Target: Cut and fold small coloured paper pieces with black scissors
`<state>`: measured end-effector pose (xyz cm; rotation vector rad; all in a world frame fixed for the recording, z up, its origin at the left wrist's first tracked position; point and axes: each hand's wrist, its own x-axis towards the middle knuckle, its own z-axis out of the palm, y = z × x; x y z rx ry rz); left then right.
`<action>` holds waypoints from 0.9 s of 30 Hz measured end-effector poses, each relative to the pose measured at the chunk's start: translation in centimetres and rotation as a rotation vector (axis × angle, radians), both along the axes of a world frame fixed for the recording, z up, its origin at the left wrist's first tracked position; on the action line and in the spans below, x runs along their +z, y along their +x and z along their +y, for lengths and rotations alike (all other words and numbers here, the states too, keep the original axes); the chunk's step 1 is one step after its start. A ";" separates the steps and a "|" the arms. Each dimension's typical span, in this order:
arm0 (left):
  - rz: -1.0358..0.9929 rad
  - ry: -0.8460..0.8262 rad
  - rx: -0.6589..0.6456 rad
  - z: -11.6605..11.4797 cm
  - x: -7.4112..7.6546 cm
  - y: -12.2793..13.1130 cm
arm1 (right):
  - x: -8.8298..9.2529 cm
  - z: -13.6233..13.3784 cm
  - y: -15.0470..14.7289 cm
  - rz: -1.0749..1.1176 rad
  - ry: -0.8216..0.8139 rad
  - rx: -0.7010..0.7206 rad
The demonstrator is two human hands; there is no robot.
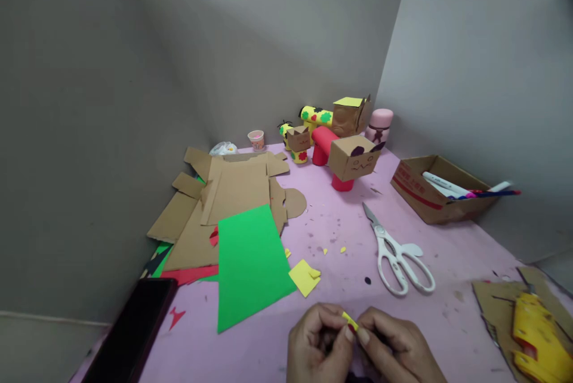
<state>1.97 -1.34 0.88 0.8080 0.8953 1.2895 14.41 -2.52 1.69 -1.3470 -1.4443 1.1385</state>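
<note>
Bare left hand and right hand, at near centre, are pinched on a small yellow paper-like strip, presumably light, pliable and easily creased, best held by its edges.

left fingers and right fingers bare, tips rounded (thumbnails short)
</note>
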 end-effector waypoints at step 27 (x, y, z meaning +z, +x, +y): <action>0.298 -0.108 -0.282 1.3 0.7 -1.1 | -0.2 0.4 0.7 -0.198 0.187 0.049</action>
